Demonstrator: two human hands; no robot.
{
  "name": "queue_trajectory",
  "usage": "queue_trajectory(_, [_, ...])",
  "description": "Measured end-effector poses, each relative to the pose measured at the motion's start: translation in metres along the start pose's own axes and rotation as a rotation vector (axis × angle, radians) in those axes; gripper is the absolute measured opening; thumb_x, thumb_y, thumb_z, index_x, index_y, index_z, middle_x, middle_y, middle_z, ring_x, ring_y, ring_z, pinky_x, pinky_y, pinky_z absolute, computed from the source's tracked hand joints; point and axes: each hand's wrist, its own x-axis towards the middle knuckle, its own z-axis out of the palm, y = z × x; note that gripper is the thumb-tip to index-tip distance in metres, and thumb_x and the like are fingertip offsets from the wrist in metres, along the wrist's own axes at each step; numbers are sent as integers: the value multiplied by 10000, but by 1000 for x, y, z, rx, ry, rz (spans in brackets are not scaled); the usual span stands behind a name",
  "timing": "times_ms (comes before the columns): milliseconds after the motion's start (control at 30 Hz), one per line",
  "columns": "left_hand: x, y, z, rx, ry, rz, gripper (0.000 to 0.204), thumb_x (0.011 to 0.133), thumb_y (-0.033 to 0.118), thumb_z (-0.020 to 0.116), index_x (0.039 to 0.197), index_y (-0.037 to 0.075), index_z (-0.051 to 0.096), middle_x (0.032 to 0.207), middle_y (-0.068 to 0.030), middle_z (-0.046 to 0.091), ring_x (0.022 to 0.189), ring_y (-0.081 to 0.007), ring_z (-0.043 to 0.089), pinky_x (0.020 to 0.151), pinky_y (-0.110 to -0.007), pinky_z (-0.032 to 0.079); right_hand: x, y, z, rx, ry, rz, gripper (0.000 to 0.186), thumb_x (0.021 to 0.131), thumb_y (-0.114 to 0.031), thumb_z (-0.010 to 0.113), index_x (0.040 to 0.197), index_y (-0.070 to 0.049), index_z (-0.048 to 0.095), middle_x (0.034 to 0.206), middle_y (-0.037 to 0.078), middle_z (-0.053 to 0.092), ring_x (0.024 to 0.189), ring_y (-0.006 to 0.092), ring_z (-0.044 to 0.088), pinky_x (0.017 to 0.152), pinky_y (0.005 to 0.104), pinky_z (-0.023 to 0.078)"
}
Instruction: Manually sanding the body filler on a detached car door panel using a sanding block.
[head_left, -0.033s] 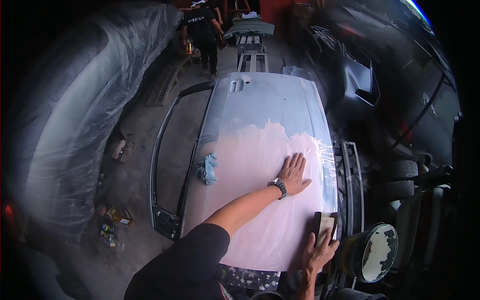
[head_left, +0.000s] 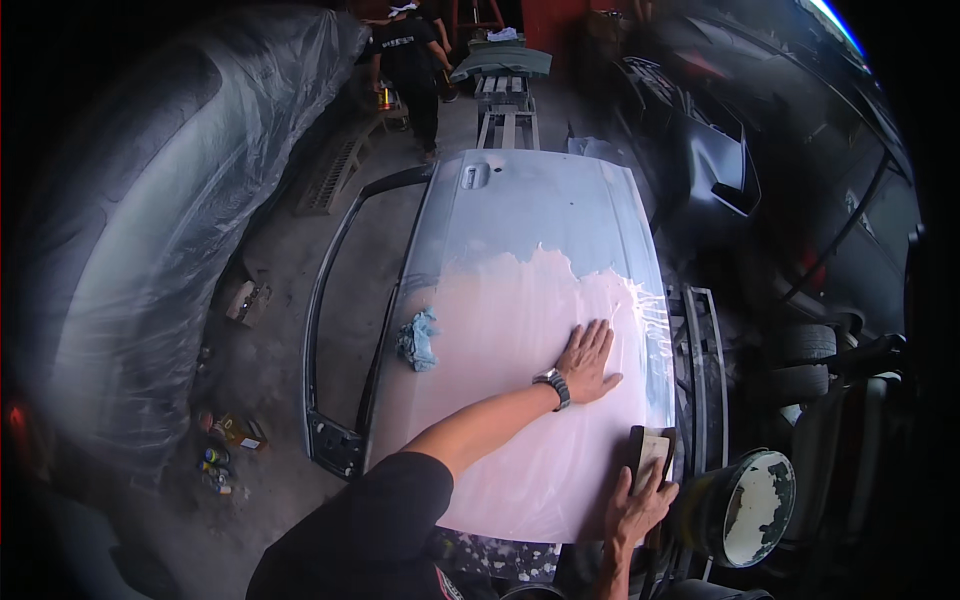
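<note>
A car door (head_left: 527, 210) lies flat on a stand, grey at the far end, with a large patch of pink filler (head_left: 500, 320) on the nearer part. My left hand (head_left: 588, 362) rests open on the pink surface, fingers spread, a dark watch at the wrist. My right hand (head_left: 640, 505) grips a sanding block (head_left: 650, 450) at the door's near right edge. A crumpled blue cloth (head_left: 416, 340) lies on the left of the panel.
A plastic-covered car (head_left: 180, 250) stands left. Cans (head_left: 215, 465) sit on the floor. A metal bucket (head_left: 760, 505), tires (head_left: 800, 350) and a dark car (head_left: 840, 220) are right. A co-worker (head_left: 410, 80) stands behind a long bench with a panel (head_left: 500, 64).
My left hand sits slightly lower on the pink surface. The co-worker at the back has shifted a little to the right.
</note>
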Motion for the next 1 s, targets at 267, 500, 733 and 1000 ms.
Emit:
queue_trajectory(267, [-151, 70, 2, -12, -105, 202, 880, 1004, 506, 434, 1577, -90, 132, 1675, -251, 86, 1571, -370, 32, 1256, -537, 29, 1, 1, 4, -44, 51, 45, 631, 909, -411, 700, 1411, -62, 546, 1030, 255, 488, 951, 446, 533, 797, 520, 428])
queue_trajectory(500, [-198, 66, 11, -82, -190, 426, 902, 1004, 524, 454, 1588, -72, 111, 1682, -241, 59, 1575, -356, 12, 1253, -544, 32, 3, -3, 5, -99, -8, 73, 650, 919, -408, 685, 1436, -56, 510, 1099, 286, 505, 991, 460, 542, 837, 531, 433])
queue_trajectory(733, [-51, 4, -13, 42, -53, 68, 929, 993, 571, 452, 1570, -92, 152, 1669, -260, 107, 1563, -382, 60, 1241, -585, 67, -4, 11, 18, -207, 67, 62, 638, 908, -389, 702, 1438, -88, 512, 1121, 285, 503, 1031, 456, 532, 849, 524, 436])
queue_trajectory(1000, [65, -34, -15, 85, 93, -185, 911, 984, 560, 448, 1554, -108, 203, 1659, -264, 154, 1559, -385, 94, 1245, -569, 66, 2, -1, 1, -44, -14, 87, 598, 912, -368, 703, 1417, -91, 541, 1051, 239, 487, 978, 447, 543, 808, 515, 446])
